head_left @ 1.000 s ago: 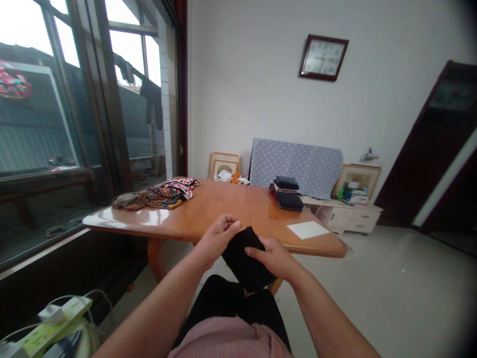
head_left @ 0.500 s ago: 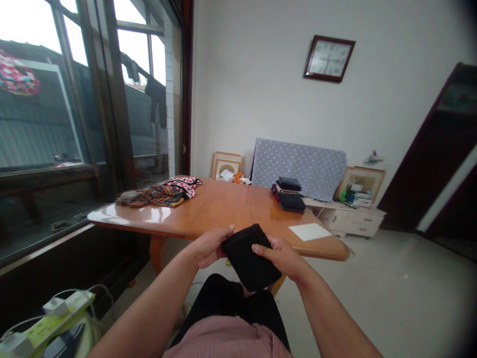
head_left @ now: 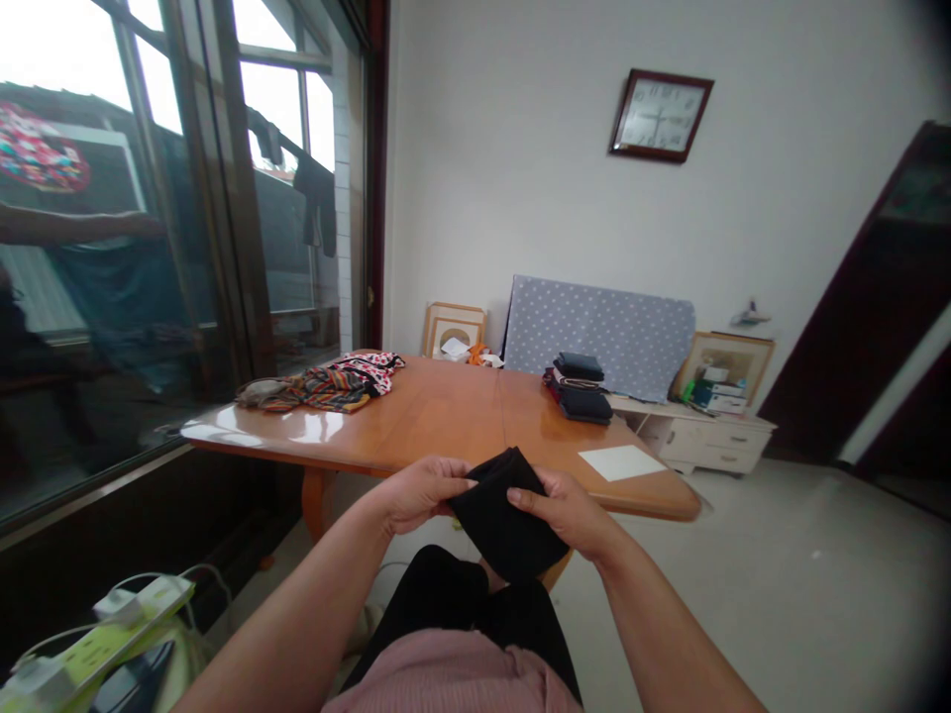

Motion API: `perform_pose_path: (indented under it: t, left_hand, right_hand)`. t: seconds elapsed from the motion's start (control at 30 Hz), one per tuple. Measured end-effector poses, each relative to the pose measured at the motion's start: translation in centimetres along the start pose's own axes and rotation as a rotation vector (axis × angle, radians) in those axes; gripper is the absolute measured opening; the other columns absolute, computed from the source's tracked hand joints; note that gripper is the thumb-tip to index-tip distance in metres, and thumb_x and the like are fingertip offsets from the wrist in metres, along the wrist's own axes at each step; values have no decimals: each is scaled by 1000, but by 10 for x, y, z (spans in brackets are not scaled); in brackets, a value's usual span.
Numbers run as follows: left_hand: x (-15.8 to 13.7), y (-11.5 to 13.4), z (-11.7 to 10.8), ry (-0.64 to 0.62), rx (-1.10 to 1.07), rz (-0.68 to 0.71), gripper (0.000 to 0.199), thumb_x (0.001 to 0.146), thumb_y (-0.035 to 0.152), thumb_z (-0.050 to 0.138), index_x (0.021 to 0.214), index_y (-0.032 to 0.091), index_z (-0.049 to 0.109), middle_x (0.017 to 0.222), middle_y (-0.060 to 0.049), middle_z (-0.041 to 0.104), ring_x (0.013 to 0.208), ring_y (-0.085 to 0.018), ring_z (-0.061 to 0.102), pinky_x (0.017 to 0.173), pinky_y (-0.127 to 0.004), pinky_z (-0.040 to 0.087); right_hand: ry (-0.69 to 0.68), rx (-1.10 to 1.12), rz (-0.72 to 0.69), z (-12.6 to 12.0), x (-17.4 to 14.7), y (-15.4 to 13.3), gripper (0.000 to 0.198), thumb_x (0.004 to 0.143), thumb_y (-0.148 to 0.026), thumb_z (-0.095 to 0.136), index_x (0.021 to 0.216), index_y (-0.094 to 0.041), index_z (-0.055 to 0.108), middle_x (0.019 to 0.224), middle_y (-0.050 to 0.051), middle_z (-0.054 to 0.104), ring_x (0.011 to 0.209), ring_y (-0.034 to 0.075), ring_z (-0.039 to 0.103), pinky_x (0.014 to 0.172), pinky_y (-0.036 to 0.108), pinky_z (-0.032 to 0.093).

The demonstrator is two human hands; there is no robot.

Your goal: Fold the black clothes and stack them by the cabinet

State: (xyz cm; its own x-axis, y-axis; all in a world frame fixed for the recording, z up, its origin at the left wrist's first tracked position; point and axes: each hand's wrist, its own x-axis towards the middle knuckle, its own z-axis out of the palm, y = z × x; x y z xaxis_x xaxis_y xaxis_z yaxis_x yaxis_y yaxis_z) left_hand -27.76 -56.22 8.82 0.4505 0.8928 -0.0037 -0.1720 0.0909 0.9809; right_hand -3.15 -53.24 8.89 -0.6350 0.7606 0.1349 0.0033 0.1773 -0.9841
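A folded black cloth bundle [head_left: 509, 525], probably a garment, is held above my lap near the table's front edge. My left hand [head_left: 427, 493] pinches its upper left corner, thumb on top and fingers beneath. On the right side my right hand [head_left: 561, 505] grips it, thumb lying across the top layer. The cloth's exact kind cannot be made out. Beyond it on the wooden table [head_left: 446, 416] lie a stack of folded dark clothes [head_left: 581, 386] at the right and a loose heap of patterned clothes [head_left: 327, 386] at the left.
A white sheet of paper [head_left: 622, 462] lies at the table's right front. Low at my left are a green and white power strip [head_left: 104, 639] with plugs and cables. Behind the table stand a white cabinet [head_left: 724, 446] and a dotted grey cloth-covered panel [head_left: 601, 332]. Windows line the left.
My left thumb has moved onto the cloth's upper left corner, which now bends and bunches. An arm and a dark cloth have appeared in the window at the left, perhaps reflected.
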Motion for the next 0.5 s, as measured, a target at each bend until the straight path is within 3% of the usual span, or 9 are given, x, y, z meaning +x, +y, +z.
perform_pose_path:
  t: [0.17,0.27,0.4,0.5]
  left_hand:
    - [3,2,3,90,51,50,36,71,23,78,99,19,55,75,1,63,61,-11,59,55,-21,39]
    - [5,2,4,107,48,111,34,69,16,75,93,21,50,69,5,59,55,-8,54,51,-19,34]
    - [3,2,3,117,110,107,22,71,19,73,85,17,56,74,2,60,62,-9,56,58,-21,40]
    - [-4,8,5,126,178,61,20,78,28,69,94,17,64,84,-2,63,73,-13,59,67,-25,45]
  right_hand:
    - [-10,36,28,-1,0,4,52,77,-51,75,113,-15,66,93,5,70,85,21,65,77,34,50]
    - [5,43,38,-1,0,5,50,75,-53,76,106,-15,67,91,5,70,84,21,65,77,34,50]
    - [18,28,45,0,0,4,51,74,-54,77,105,-14,67,93,5,70,81,20,64,74,31,49]
    - [27,10,48,0,0,3,52,74,-55,76,105,-15,67,94,5,70,80,20,64,72,30,48]
